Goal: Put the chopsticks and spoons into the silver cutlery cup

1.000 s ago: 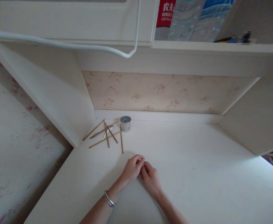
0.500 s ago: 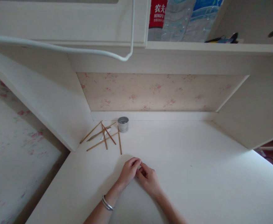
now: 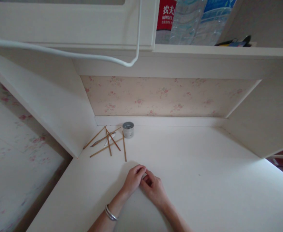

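Observation:
My left hand (image 3: 134,177), with a silver bangle on its wrist, rests curled low over the white desk (image 3: 219,193). Against its fingertips lie those of my right hand (image 3: 154,188), also curled, with thumb and index finger bent inward. Both hands are closed; whatever is between the fingers, if anything, is hidden. Beyond them to the left, several thin brown sticks (image 3: 107,141) lie crossed over one another. A small white object (image 3: 110,139) is partly covered by the sticks. Beside the pile stands a grey pierced metal cup (image 3: 128,130), upright with its mouth up.
A white cable or tube (image 3: 83,55) hangs across the upper left, in front of the cabinet (image 3: 71,25). Plastic bottles (image 3: 187,22) stand on the shelf above. Side panels (image 3: 52,87) bound the desk's back part. A tiny dark speck (image 3: 199,175) lies on the desk at right.
The view has shifted slightly. My hands stay together at nearly the same spot, the right fingers a little more curled. The sticks and the cup have not moved.

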A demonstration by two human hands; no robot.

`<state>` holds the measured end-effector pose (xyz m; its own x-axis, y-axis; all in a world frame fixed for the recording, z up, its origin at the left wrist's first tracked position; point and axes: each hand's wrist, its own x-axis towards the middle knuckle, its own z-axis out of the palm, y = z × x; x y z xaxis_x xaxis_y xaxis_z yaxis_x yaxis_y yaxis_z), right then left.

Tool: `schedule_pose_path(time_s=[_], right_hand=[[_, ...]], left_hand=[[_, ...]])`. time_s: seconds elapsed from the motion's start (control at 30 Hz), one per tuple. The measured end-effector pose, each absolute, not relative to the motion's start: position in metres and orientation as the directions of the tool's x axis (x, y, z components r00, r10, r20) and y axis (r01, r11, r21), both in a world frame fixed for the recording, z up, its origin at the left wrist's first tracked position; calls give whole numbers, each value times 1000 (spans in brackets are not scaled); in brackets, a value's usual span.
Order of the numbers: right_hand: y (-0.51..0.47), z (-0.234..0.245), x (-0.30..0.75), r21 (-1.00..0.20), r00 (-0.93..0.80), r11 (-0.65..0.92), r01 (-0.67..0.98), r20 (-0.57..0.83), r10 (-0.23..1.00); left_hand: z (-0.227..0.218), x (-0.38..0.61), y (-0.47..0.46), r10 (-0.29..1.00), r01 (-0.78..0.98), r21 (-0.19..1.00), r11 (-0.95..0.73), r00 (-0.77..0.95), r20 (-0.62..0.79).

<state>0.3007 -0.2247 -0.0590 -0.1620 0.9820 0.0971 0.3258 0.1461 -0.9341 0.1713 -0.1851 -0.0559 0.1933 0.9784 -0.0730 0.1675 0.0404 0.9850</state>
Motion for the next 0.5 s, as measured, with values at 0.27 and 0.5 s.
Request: schedule_pose_path(time_s=[0.27,0.5], right_hand=[[-225,-59,301,-932,-166,151,330,100,981],[-225,-59,301,-937,-162,141,320,93,982]], left_hand=[[-52,171,-186,979,185,982,30,191,-66],[-50,171,-186,979,185,983,21,197,-58]])
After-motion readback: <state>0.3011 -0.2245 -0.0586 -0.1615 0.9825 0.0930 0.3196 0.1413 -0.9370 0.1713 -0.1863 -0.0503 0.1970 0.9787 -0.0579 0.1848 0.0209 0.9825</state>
